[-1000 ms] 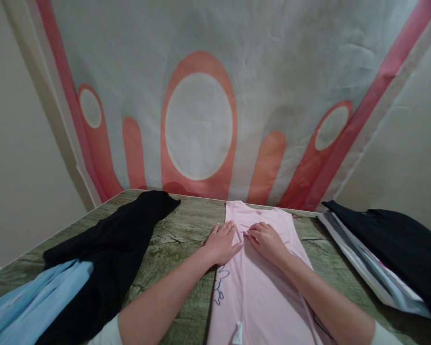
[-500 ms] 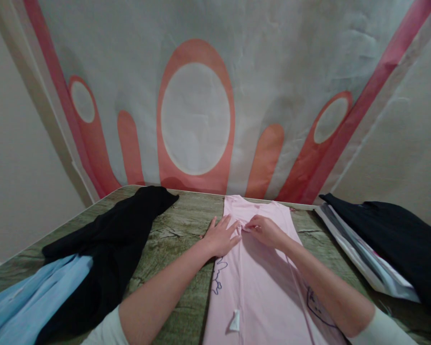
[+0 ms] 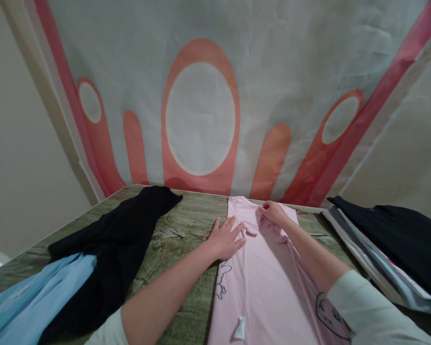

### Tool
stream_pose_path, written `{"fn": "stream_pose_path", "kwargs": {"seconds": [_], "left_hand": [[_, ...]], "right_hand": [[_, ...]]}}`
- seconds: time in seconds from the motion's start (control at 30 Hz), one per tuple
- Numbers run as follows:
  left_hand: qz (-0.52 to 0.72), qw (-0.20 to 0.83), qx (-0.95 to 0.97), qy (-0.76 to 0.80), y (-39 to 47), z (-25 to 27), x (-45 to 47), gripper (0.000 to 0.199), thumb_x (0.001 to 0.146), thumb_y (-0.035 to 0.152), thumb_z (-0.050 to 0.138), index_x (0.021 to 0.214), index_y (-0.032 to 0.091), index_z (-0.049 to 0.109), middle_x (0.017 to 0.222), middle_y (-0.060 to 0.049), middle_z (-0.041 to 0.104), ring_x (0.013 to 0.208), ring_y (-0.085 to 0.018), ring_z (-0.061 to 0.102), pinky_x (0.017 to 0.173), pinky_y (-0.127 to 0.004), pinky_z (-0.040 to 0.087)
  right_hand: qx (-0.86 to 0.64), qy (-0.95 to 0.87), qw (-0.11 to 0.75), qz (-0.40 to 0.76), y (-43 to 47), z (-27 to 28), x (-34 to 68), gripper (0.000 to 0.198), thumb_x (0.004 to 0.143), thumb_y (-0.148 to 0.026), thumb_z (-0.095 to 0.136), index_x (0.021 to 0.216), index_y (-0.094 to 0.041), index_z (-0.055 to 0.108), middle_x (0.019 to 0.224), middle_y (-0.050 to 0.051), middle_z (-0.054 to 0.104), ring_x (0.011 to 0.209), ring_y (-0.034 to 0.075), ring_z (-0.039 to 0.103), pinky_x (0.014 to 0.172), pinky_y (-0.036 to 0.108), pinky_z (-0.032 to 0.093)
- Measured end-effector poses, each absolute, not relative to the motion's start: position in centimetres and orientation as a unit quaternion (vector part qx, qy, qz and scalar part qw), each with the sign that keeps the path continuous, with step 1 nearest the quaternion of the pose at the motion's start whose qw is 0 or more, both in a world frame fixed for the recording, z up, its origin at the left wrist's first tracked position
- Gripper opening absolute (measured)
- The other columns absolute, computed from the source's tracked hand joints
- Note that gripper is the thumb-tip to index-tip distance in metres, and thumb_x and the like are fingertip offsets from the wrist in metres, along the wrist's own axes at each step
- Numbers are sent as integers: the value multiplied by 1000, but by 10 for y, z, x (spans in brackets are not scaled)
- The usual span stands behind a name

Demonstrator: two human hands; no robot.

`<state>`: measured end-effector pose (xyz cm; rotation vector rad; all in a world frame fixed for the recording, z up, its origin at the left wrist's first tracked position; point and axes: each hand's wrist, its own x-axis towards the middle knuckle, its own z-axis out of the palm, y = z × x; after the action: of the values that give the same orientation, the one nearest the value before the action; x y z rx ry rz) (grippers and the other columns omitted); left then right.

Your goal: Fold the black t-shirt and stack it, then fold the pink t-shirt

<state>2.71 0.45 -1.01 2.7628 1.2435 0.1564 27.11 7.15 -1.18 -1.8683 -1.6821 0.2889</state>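
Pink shirt on table, right of centre: your right hand has shifted right, apparently pinching its far end; your left hand stays spread. Shirt likely not yet smooth.

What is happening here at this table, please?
A person is handling a pink garment laid out on the table. The left hand rests spread on it; the right hand, curled, is at its far end, perhaps pinching it. A black garment and a blue garment lie to the left, a clothes stack to the right.
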Motion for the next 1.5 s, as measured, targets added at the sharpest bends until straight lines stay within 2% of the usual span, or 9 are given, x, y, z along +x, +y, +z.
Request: {"fn": "stream_pose_path", "kwargs": {"seconds": [0.17, 0.27, 0.5, 0.7, 0.83, 1.13, 1.23, 1.37, 1.5], "left_hand": [[56, 47, 908, 412, 5, -13, 28, 65, 90, 57, 16, 142, 18, 20, 150, -11, 15, 138, -24, 9, 108, -53, 6], [53, 39, 909, 411, 4, -13, 27, 66, 90, 57, 16, 141, 16, 21, 150, -10, 15, 138, -24, 9, 108, -52, 6], [68, 19, 920, 385, 1, -10, 27, 52, 92, 51, 21, 138, 28, 26, 149, -5, 21, 136, -27, 15, 106, -56, 10], [70, 30, 924, 375, 0, -4, 28, 42, 92, 45, 28, 131, 30, 34, 146, -4, 26, 133, -28, 21, 104, -56, 15], [87, 40, 923, 372, -2, 0, 28, 35, 91, 41, 34, 124, 30, 41, 141, -3, 33, 130, -28, 26, 104, -54, 18], [82, 54, 923, 372, -5, 9, 25, 32, 92, 39, 34, 122, 33, 44, 139, -2, 34, 131, -27, 25, 103, -56, 16], [87, 62, 920, 377, -3, 5, 24, 34, 93, 42, 32, 124, 34, 43, 142, -1, 33, 133, -26, 23, 104, -55, 16], [76, 50, 920, 381, -1, -2, 25, 48, 93, 48, 23, 135, 27, 32, 147, -5, 25, 136, -24, 17, 108, -50, 13], [53, 29, 914, 400, -2, -8, 29, 65, 91, 54, 20, 139, 12, 27, 148, -12, 21, 138, -24, 8, 110, -44, 8]], "right_hand": [[-700, -606, 350, 143, 75, -15, 273, 16, 75, -26, 55, 80, -12, 60, 68, 5, 64, 56, 12, 55, 48, 20, 36], [-699, -590, 369, 168, 76, -16, 278, 17, 75, -22, 54, 87, -11, 60, 71, 6, 66, 55, 11, 57, 47, 19, 39], [-715, -594, 340, 141, 77, -20, 276, 19, 63, -13, 61, 82, -10, 63, 65, 5, 65, 52, 12, 54, 47, 21, 36], [-717, -607, 318, 128, 75, -25, 281, 24, 65, -15, 59, 89, -11, 64, 68, 5, 66, 55, 12, 55, 49, 21, 35], [-717, -610, 318, 115, 72, -28, 289, 18, 69, -16, 55, 85, -13, 64, 70, 5, 67, 60, 14, 57, 53, 22, 37], [-673, -633, 380, 40, 68, -41, 289, 22, 69, -18, 51, 87, -14, 63, 83, 7, 65, 75, 18, 58, 69, 28, 44], [-652, -648, 394, 11, 66, -37, 284, 28, 72, -21, 49, 95, -12, 62, 91, 9, 64, 79, 19, 59, 73, 31, 45], [-577, -735, 357, 2, 56, -25, 259, 37, 81, -25, 47, 113, -10, 56, 112, 14, 59, 98, 21, 57, 86, 33, 43], [-515, -820, 250, -8, 41, -22, 223, 37, 89, -27, 39, 119, -10, 52, 126, 18, 51, 119, 23, 45, 96, 36, 37]]}}
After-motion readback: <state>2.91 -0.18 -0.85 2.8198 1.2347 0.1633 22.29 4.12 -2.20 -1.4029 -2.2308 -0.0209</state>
